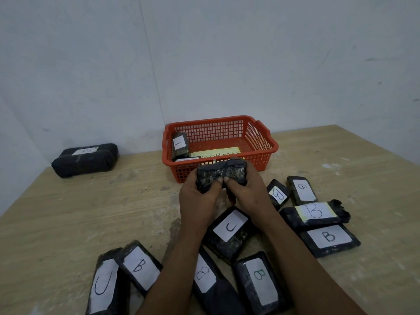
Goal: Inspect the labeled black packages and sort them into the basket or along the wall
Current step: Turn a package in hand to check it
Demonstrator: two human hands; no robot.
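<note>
Here, nearest me on the desk [68, 212], labelled black packages lie scattered: a C package [105, 284] at my left, B packages [259, 280] by my forearms, another C package [229, 233] under my wrists, more B packages [327, 238] to the right. Above them I hold one black package [221, 175] off the desk, my left hand [197, 201] and right hand [247, 194] each closing its grip round an end, thumbs pinching the near face; its label, I think, faces away. Just beyond stands the red basket [261, 142] with an A package [180, 144] inside. Far left, a larger B package [85, 159] sits against the wall [204, 53].
</note>
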